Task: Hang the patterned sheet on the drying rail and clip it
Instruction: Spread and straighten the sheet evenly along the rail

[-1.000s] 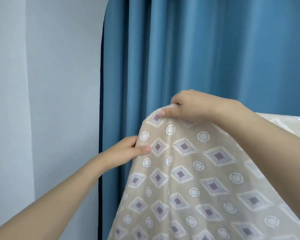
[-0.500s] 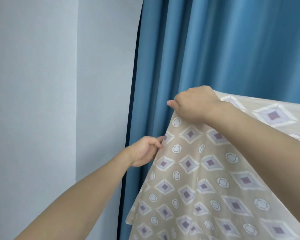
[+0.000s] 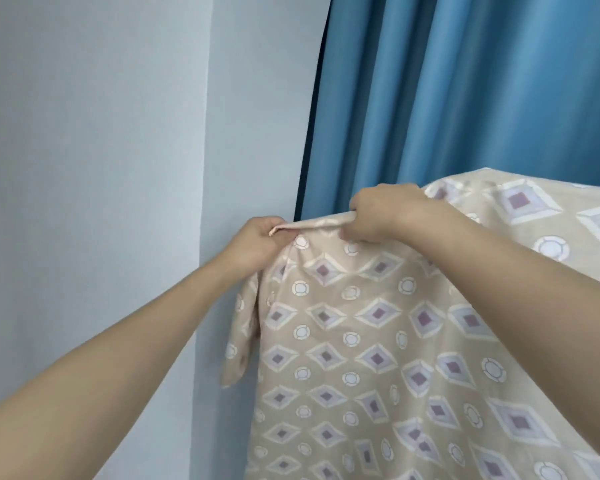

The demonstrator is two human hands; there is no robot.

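Observation:
The patterned sheet (image 3: 378, 341), beige with purple diamonds and white rings, hangs down in front of me from its top fold. My left hand (image 3: 257, 242) pinches the sheet's top left corner. My right hand (image 3: 381, 213) grips the top fold a short way to the right, and the edge is stretched taut between the two hands. A narrow flap of the sheet hangs loose below my left hand. The drying rail is hidden under the fabric, and no clip is in view.
A blue curtain (image 3: 465, 91) hangs directly behind the sheet. A pale grey wall (image 3: 101, 168) with a vertical corner edge fills the left side.
My left hand rose from the sheet's side edge to its top corner and pinched it. The sheet's edge was pulled left and is now taut between my hands.

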